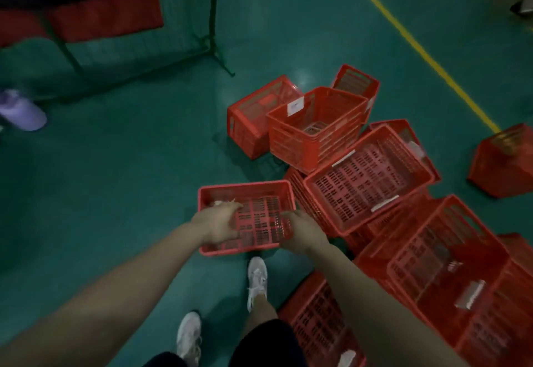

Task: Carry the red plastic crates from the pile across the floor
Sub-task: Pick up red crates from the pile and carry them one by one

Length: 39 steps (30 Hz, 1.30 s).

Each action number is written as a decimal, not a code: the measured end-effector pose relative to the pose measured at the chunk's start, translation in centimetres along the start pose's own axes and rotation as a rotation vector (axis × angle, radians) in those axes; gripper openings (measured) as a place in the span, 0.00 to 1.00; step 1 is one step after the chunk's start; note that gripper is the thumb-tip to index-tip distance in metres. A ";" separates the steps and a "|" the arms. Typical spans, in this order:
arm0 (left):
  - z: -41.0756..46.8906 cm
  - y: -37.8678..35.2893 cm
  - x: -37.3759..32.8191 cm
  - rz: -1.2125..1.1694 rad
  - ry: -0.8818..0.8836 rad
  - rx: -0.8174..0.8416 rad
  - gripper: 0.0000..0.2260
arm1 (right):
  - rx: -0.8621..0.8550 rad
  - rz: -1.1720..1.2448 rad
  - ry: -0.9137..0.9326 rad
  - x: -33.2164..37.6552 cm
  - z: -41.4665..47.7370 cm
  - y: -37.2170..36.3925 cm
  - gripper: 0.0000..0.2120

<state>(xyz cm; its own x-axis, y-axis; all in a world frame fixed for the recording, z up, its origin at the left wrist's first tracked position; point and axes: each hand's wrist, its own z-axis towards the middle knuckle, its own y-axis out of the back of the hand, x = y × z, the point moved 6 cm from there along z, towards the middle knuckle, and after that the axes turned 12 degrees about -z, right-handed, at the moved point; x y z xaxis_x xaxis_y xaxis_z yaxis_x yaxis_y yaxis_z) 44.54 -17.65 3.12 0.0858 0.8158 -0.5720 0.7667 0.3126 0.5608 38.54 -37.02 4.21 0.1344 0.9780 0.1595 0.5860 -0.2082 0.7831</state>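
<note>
A red plastic crate [259, 193] with a slotted bottom is in front of me, above the green floor, open side up. My left hand [217, 226] grips its near left rim, with fingers reaching inside. My right hand [302, 229] holds the near right rim. Something pale lies in the crate's far left corner. To the right spreads the pile of red crates [372, 182], some tilted, some nested, some upside down.
A stack of nested crates [317, 127] stands behind the pile. A lone overturned crate [503, 162] sits at the far right by a yellow floor line [418, 46]. A green mesh rack [178, 29] stands at the back left. Another person's purple shoe [21, 112] is at left. My white shoes [256, 280] are below.
</note>
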 end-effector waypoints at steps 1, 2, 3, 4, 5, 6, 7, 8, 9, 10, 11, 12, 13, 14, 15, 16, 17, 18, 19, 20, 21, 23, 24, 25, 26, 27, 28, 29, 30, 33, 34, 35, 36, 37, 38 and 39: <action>1.1 -0.2 0.3 -0.025 0.017 0.005 0.35 | 0.026 0.009 0.021 -0.4 1.5 0.0 0.29; 2.4 -0.4 0.6 -0.046 0.030 0.010 0.34 | 0.054 0.016 0.041 -0.9 3.0 -0.2 0.28; 3.8 -0.9 1.0 -0.075 0.043 0.010 0.33 | 0.081 0.032 0.064 -1.6 4.8 -0.9 0.27; 5.3 -1.5 1.6 -0.097 0.058 0.007 0.31 | 0.101 0.045 0.086 -2.1 6.8 -1.6 0.26; 6.6 -2.1 2.1 -0.111 0.064 0.008 0.31 | 0.109 0.059 0.092 -2.6 8.3 -2.4 0.26; 7.6 -3.0 2.8 -0.122 0.075 0.014 0.30 | 0.128 0.060 0.094 -3.0 9.7 -3.4 0.25; 9.0 -4.0 3.6 -0.132 0.088 0.027 0.30 | 0.152 0.060 0.099 -3.4 11.3 -4.7 0.25; 10.4 -5.1 4.5 -0.137 0.095 0.041 0.30 | 0.176 0.049 0.102 -3.8 12.8 -6.2 0.26; 11.7 -6.3 5.6 -0.143 0.104 0.053 0.29 | 0.194 0.032 0.109 -4.0 14.5 -7.9 0.28; 13.2 -7.6 6.8 -0.143 0.111 0.068 0.29 | 0.212 0.015 0.110 -4.3 16.1 -9.8 0.30; 14.4 -8.9 8.0 -0.143 0.128 0.081 0.29 | 0.236 0.002 0.106 -4.6 17.7 -11.8 0.32; 15.7 -10.3 9.4 -0.137 0.147 0.091 0.30 | 0.255 -0.009 0.102 -4.9 19.3 -14.0 0.33; 16.8 -11.5 10.7 -0.122 0.160 0.096 0.30 | 0.264 -0.020 0.098 -5.3 20.6 -16.0 0.34; 17.9 -12.9 12.1 -0.112 0.177 0.102 0.31 | 0.271 -0.027 0.098 -5.5 22.0 -18.0 0.33; 19.1 -14.5 13.6 -0.104 0.196 0.118 0.31 | 0.274 -0.037 0.094 -5.9 23.3 -20.2 0.33; 19.9 -15.8 14.8 -0.104 0.210 0.130 0.32 | 0.265 -0.052 0.092 -6.2 24.4 -21.9 0.32; 20.8 -17.3 16.0 -0.110 0.223 0.142 0.33 | 0.257 -0.064 0.088 -6.6 25.4 -23.6 0.31; 21.7 -18.6 17.1 -0.127 0.238 0.143 0.33 | 0.257 -0.070 0.087 -7.0 26.4 -25.1 0.31; 22.8 -20.3 18.5 -0.148 0.256 0.151 0.33 | 0.271 -0.070 0.086 -7.6 27.5 -27.4 0.31; 23.3 -21.2 19.3 -0.166 0.265 0.148 0.33 | 0.282 -0.070 0.084 -7.8 28.0 -28.5 0.31; 23.9 -22.2 20.0 -0.183 0.269 0.152 0.33 | 0.295 -0.066 0.080 -8.1 28.5 -29.4 0.32; 25.4 -24.5 21.4 -0.202 0.275 0.160 0.34 | 0.301 -0.064 0.076 -8.8 29.7 -31.7 0.32; 26.1 -25.5 21.8 -0.199 0.273 0.170 0.34 | 0.312 -0.066 0.072 -9.1 30.2 -32.7 0.32; 26.8 -26.4 22.2 -0.188 0.274 0.180 0.34 | 0.322 -0.067 0.072 -9.5 30.6 -33.6 0.32; 27.4 -27.2 22.5 -0.174 0.271 0.187 0.33 | 0.335 -0.070 0.073 -9.8 31.0 -34.4 0.33; 28.0 -28.0 22.8 -0.160 0.268 0.189 0.33 | 0.349 -0.075 0.073 -10.2 31.4 -35.3 0.34; 28.6 -28.6 23.1 -0.148 0.262 0.185 0.33 | 0.364 -0.083 0.077 -10.4 31.8 -36.0 0.35; 29.1 -29.3 23.3 -0.137 0.254 0.181 0.33 | 0.382 -0.096 0.083 -10.7 32.2 -36.7 0.35; 29.5 -29.9 23.5 -0.123 0.248 0.181 0.34 | 0.397 -0.115 0.096 -10.8 32.5 -37.3 0.36; 30.3 -31.6 24.4 -0.100 0.249 0.189 0.34 | 0.419 -0.126 0.101 -11.0 33.2 -38.6 0.32; 30.4 -32.0 24.6 -0.093 0.246 0.192 0.34 | 0.431 -0.120 0.092 -11.1 33.2 -38.9 0.29; 30.5 -32.3 24.9 -0.079 0.242 0.197 0.34 | 0.453 -0.115 0.088 -11.0 33.2 -39.2 0.25; 30.5 -32.5 25.1 -0.055 0.236 0.197 0.33 | 0.482 -0.111 0.085 -10.9 33.1 -39.5 0.22; 30.5 -32.7 25.3 -0.024 0.230 0.192 0.32 | 0.505 -0.111 0.085 -10.8 33.0 -39.8 0.19; 30.5 -32.8 25.4 0.005 0.222 0.177 0.30 | 0.508 -0.119 0.094 -10.6 33.0 -39.9 0.16; 30.6 -32.8 25.4 0.023 0.211 0.153 0.29 | 0.499 -0.132 0.102 -10.4 32.9 -39.9 0.13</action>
<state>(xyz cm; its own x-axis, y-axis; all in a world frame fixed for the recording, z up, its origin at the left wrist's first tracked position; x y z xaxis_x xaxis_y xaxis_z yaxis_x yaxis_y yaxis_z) 41.05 -22.08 -48.06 -0.0181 0.9104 -0.4133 0.8549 0.2284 0.4659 40.04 -39.29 -48.50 -0.0307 0.9873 0.1559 0.9054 -0.0386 0.4228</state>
